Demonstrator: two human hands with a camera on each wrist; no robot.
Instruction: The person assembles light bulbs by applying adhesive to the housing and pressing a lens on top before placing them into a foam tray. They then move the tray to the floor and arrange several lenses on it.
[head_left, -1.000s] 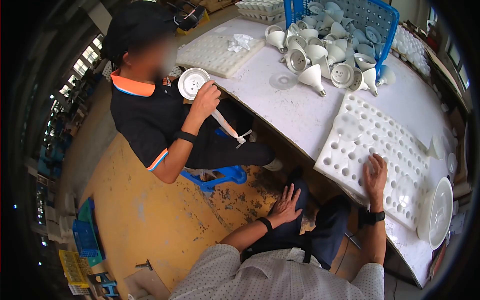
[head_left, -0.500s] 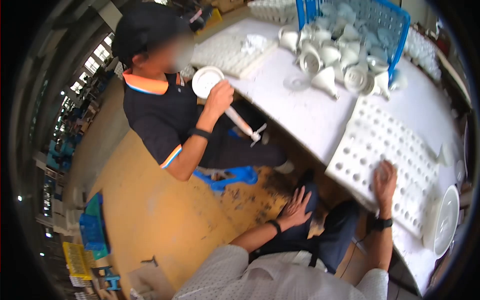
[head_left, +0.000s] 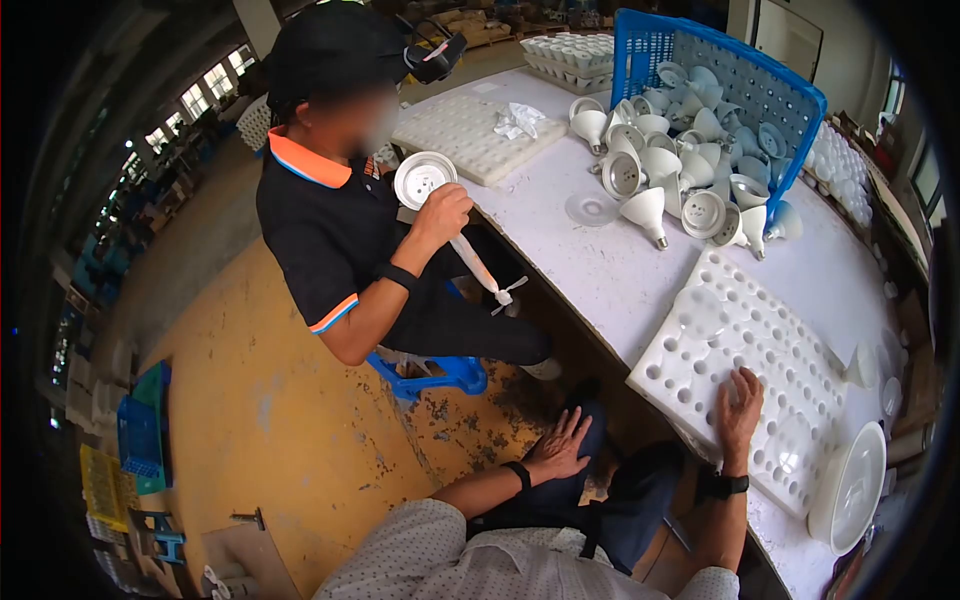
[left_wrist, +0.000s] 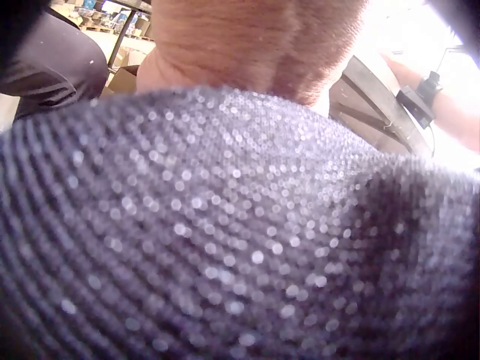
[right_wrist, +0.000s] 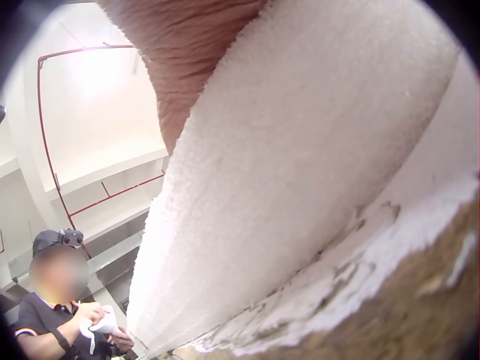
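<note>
My left hand [head_left: 560, 448] rests on my thigh with its fingers spread and holds nothing; in the left wrist view its wrist [left_wrist: 255, 45] shows above dark trouser cloth [left_wrist: 225, 225]. On the near edge of a white foam tray [head_left: 680, 352] with rows of round holes lies my right hand [head_left: 738, 408], its fingers loosely bent and nothing in them. Clear round covers [head_left: 700, 312] sit on this tray. In the right wrist view the tray's thick side [right_wrist: 300, 150] fills much of the picture, with part of my hand [right_wrist: 187, 60] above it.
A seated person [head_left: 330, 230] at the left holds a white lamp housing [head_left: 425, 181] and a white strip. White lamp housings [head_left: 644, 212] spill from a tipped blue basket [head_left: 630, 50]. A white bowl [head_left: 848, 490] stands at the right, another foam tray [head_left: 470, 135] farther back.
The head view has shifted about. Both my hands keep their places on the thigh and the tray, and the other person still holds the lamp housing.
</note>
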